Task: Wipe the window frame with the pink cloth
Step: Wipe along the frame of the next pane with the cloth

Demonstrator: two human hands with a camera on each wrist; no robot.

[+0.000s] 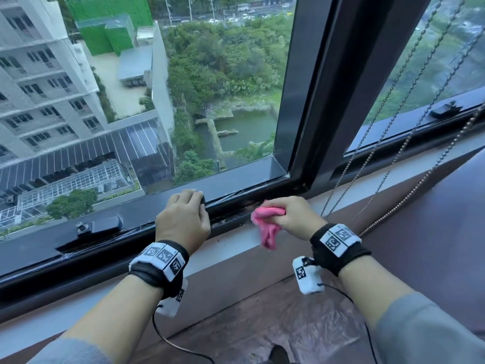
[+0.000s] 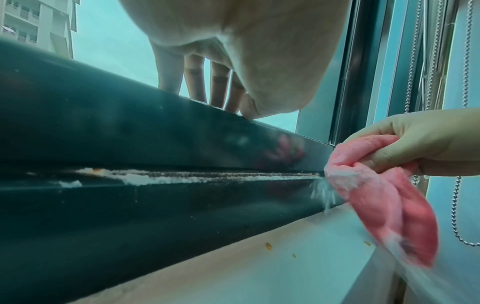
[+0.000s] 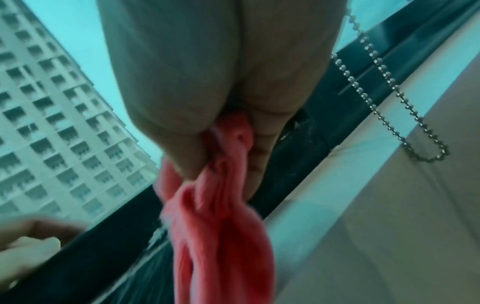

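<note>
The dark window frame (image 1: pixel 136 227) runs along the bottom of the glass, and white dust (image 2: pixel 155 178) lies in its groove. My left hand (image 1: pixel 187 208) rests on the frame's lower rail (image 2: pixel 130 133), fingertips set on its top edge. My right hand (image 1: pixel 288 215) grips a bunched pink cloth (image 1: pixel 266 227) just right of it, near the corner by the vertical post. In the left wrist view the cloth (image 2: pixel 376 201) touches the rail's end and hangs down, blurred. In the right wrist view the cloth (image 3: pixel 221 226) trails from my fist over the frame (image 3: pixel 298 164).
A black latch (image 1: pixel 99 227) sits on the rail left of my left hand, another (image 1: pixel 446 110) on the right pane. Bead chains (image 1: pixel 388 164) hang just right of my right hand. A pale ledge (image 1: pixel 231 248) and a brown sill (image 1: pixel 262 311) lie below.
</note>
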